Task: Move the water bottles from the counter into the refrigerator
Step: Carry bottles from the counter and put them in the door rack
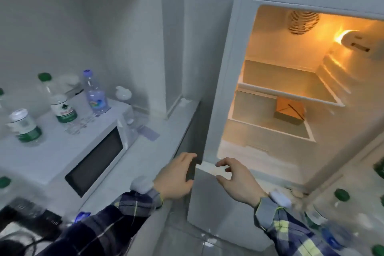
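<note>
The refrigerator (228,89) stands open on the right, lit inside, with two glass shelves (286,91). Three water bottles stand on top of the microwave (87,151) at the left: a purple-capped bottle (94,93), a green-capped bottle (60,104) and a short green-labelled bottle (25,127). Several green-capped bottles (340,195) sit in the door rack at the lower right. My left hand (176,176) and my right hand (234,181) hover side by side at the fridge's lower front corner, fingers loosely bent, holding nothing.
A brown cardboard box (289,112) lies on the lower shelf. A small white object (123,93) sits behind the microwave by the wall. A dark appliance with cables (31,220) is at the bottom left. A narrow counter strip (158,131) runs between microwave and fridge.
</note>
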Available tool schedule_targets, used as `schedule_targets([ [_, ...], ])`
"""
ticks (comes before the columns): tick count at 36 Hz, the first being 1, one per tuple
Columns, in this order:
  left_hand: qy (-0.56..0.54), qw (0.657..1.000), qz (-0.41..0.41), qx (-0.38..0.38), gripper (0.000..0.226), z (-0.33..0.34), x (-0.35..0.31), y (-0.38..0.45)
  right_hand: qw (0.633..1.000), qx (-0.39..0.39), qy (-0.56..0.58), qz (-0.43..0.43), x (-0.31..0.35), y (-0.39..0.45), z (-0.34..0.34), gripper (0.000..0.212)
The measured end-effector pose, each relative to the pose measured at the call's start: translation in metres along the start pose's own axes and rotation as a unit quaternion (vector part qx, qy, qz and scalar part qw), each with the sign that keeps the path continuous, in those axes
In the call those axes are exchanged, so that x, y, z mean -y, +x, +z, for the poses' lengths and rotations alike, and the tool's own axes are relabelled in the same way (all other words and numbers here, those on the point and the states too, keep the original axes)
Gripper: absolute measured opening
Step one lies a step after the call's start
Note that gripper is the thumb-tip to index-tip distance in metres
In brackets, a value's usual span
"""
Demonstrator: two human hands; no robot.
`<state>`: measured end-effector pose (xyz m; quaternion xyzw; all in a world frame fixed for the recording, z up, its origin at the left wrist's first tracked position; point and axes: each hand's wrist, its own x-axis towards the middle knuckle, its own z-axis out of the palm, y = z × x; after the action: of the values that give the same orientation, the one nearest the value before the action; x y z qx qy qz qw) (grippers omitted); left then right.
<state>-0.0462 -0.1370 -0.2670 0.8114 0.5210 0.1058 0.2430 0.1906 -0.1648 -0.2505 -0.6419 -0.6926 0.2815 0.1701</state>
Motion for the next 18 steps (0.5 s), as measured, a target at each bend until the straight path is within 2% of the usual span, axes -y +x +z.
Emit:
schedule_targets([
  [1, -0.002, 0.999, -0.04, -0.009, 0.074, -0.002, 0.014, -0.018, 0.999, 0.034, -0.012, -0.025, 0.013, 0.011, 0.01, 0.03],
  [2, -0.008, 0.999, -0.045, -0.009, 0.073, 0.001, 0.017, -0.022, 0.999, 0.043, -0.019, -0.023, 0.011, 0.012, 0.01, 0.031],
  [4, -0.021, 0.993, -0.113, -0.035, 0.068, -0.002, 0.036, -0.059, 0.99, 0.103, -0.045, -0.082, 0.035, 0.032, 0.029, 0.032],
  [5, -0.023, 0.993, -0.113, -0.034, 0.066, 0.001, 0.037, -0.063, 0.989, 0.109, -0.055, -0.078, 0.038, 0.032, 0.03, 0.032],
  [7, -0.032, 0.982, -0.177, -0.06, 0.065, 0.001, 0.049, -0.101, 0.977, 0.149, -0.07, -0.135, 0.063, 0.045, 0.051, 0.033],
  [8, -0.033, 0.981, -0.182, -0.063, 0.065, 0.004, 0.05, -0.104, 0.977, 0.15, -0.069, -0.134, 0.064, 0.047, 0.051, 0.033],
  [10, -0.039, 0.963, -0.246, -0.103, 0.063, 0.007, 0.056, -0.143, 0.958, 0.204, -0.077, -0.186, 0.093, 0.053, 0.073, 0.033],
  [13, -0.042, 0.952, -0.278, -0.122, 0.058, 0.01, 0.056, -0.169, 0.948, 0.228, -0.067, -0.212, 0.108, 0.054, 0.088, 0.031],
  [15, -0.054, 0.93, -0.335, -0.143, 0.056, 0.018, 0.055, -0.206, 0.926, 0.268, -0.066, -0.259, 0.127, 0.052, 0.115, 0.03],
  [16, -0.051, 0.93, -0.33, -0.152, 0.055, 0.017, 0.055, -0.205, 0.927, 0.266, -0.059, -0.257, 0.127, 0.055, 0.115, 0.029],
  [18, -0.058, 0.911, -0.373, -0.168, 0.053, 0.029, 0.053, -0.241, 0.906, 0.299, -0.058, -0.293, 0.142, 0.045, 0.143, 0.028],
])
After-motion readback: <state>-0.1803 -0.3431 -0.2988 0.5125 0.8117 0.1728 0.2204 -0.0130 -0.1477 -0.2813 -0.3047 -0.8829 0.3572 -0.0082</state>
